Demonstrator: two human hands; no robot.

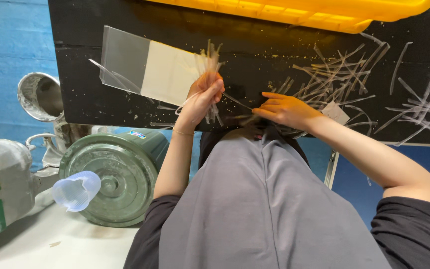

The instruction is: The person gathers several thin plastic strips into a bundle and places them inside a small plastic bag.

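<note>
My left hand (204, 94) is closed around a bunch of thin clear plastic strips (210, 62) that fan out above and below the fist, over the near edge of a black table (255, 55). My right hand (284, 109) rests on the table edge with fingers pinched on a single thin strip (237, 101) that runs toward the left hand. Several more loose strips (334, 74) lie scattered on the table just beyond the right hand.
A clear plastic bag with a cream-coloured sheet inside (148, 67) lies on the table left of my hands. A yellow crate (314, 12) stands at the far edge. Below left are a green lidded bin (118, 172), a clear plastic cup (75, 191) and a metal scoop (40, 95).
</note>
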